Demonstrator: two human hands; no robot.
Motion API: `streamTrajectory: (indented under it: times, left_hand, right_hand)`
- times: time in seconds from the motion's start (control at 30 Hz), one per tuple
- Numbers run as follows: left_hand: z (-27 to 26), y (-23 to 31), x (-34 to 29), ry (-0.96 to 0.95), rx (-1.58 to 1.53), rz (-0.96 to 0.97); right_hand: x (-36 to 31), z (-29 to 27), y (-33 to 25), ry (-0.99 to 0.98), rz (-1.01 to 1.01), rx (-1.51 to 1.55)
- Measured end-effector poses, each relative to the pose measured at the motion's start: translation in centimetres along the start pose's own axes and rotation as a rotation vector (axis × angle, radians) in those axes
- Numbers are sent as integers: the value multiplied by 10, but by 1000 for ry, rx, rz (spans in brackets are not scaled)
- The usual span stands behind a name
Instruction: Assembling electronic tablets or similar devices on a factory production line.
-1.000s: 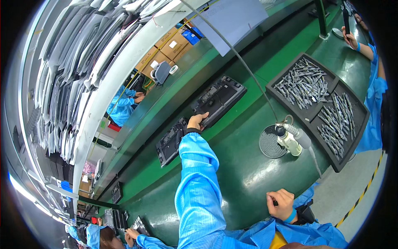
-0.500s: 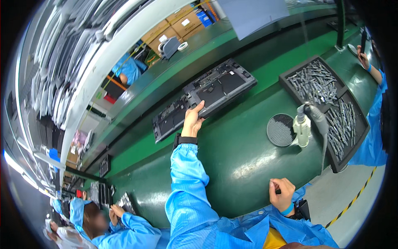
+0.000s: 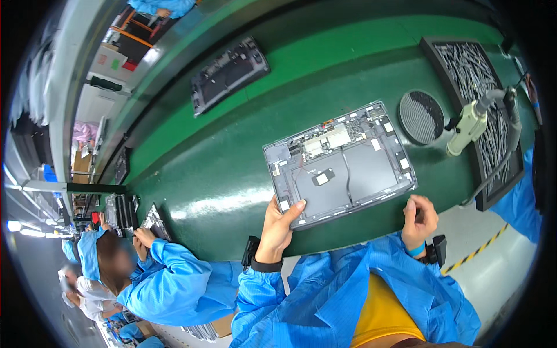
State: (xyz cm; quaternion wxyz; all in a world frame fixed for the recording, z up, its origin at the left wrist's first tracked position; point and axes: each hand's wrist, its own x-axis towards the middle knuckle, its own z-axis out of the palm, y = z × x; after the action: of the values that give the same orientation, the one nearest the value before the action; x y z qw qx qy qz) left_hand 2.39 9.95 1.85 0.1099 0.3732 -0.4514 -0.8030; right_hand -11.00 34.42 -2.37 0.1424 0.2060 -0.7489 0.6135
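My left hand (image 3: 276,228) grips the near left corner of an opened laptop base (image 3: 374,177), thumb on top and fingers beneath. Its circuit board, cables and white stickers face up, and a small dark piece with a white label (image 3: 323,177) lies on the inner panel. I cannot tell whether the base rests on the bench or is held just above it. Beside the base's near right corner, my right hand (image 3: 420,221) is closed, fingers curled against the thumb. Whatever it may hold is hidden.
Another opened laptop base (image 3: 229,75) lies on the far green strip. To the right are a round ridged dish (image 3: 419,118), a pale green tool (image 3: 466,129) on a grey hose, and a black tray (image 3: 444,69) of thin strips. A co-worker (image 3: 168,278) sits at left.
My left hand has brought one laptop base from the far strip to the near bench in front of me. The other stays behind. My right hand remains closed, now beside the base.
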Motion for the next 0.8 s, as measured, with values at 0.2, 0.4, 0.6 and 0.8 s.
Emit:
streamTrajectory:
  times: [0.2,0.4,0.6,0.8]
  left_hand:
    - [15,-22,-25,52,99,18]
    - [2,-14,-22,-2,720,197]
    - [6,20,-20,86,1407,163]
    - [11,32,-14,70,1203,619]
  right_hand:
    - [1,-4,-11,26,-36,16]
    - [22,13,-55,-262,-115,-74]
    - [37,54,-76,-738,-98,-257]
    - [45,72,-68,-858,-130,-384]
